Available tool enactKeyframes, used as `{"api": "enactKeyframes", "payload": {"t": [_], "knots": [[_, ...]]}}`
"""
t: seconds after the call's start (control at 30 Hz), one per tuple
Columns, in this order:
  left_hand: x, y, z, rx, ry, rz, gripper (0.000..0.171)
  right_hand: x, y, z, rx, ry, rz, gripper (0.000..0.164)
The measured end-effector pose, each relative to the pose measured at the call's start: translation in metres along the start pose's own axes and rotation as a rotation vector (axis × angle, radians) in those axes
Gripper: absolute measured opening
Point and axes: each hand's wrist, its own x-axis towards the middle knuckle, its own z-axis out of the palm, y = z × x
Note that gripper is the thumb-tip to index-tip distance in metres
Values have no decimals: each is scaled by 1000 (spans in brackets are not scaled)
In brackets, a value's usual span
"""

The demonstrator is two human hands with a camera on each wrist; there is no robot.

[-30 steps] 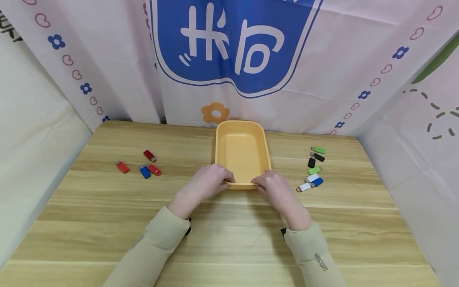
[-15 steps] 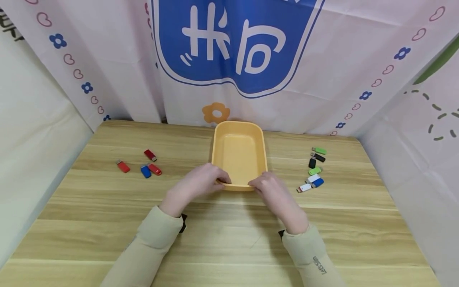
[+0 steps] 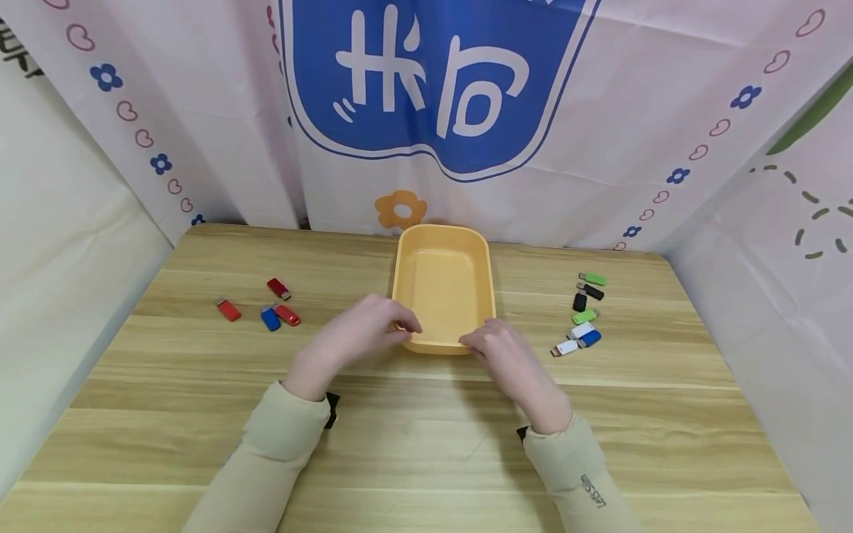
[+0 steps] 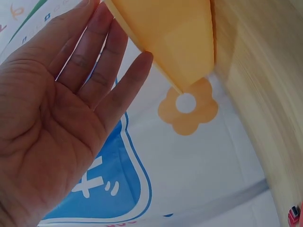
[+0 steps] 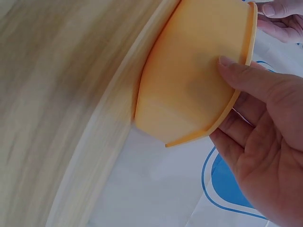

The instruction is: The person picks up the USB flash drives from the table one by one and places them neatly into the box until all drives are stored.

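A yellow rectangular plastic tray [image 3: 443, 289] with rounded corners stands at the back middle of the table. My right hand [image 3: 516, 370] pinches its near rim; in the right wrist view the thumb [image 5: 241, 75] presses the outer wall, with the other fingers over the inside. At the near left corner is my left hand [image 3: 356, 337]. Its fingers [image 4: 128, 82] look nearly straight in the left wrist view and lie against or just beside the tray's rim. Whether they touch is hard to tell. Nothing lies inside the tray.
Left of the tray lie several USB sticks, among them a dark red one [image 3: 278, 289] and a blue one [image 3: 269, 318]. A second scattered group, with a green stick [image 3: 591, 279] and a white stick [image 3: 565, 348], lies to the right. A printed curtain [image 3: 346, 185] hangs behind the table [image 3: 426, 459].
The tray has shifted slightly left with both hands on it. Since then my left hand has loosened and drawn back a little left from the rim; the right hand keeps its hold.
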Motion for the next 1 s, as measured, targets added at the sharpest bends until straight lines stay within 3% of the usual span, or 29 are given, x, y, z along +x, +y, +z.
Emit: {"api": "enactKeyframes", "payload": {"t": [0.4,0.53,0.8,1.0], "knots": [[-8,-18,-17,6,166,-50,20,-2,0,0,9,25,-16,15],[-13,-31,-25,41,186,-109,21,-1,0,-1,15,17,-12,16],[-33,-60,-35,127,126,-264,25,-2,0,0,19,6,-1,16],[-42,-76,-37,97,74,-327,32,-1,0,-1,19,1,4,16]]}}
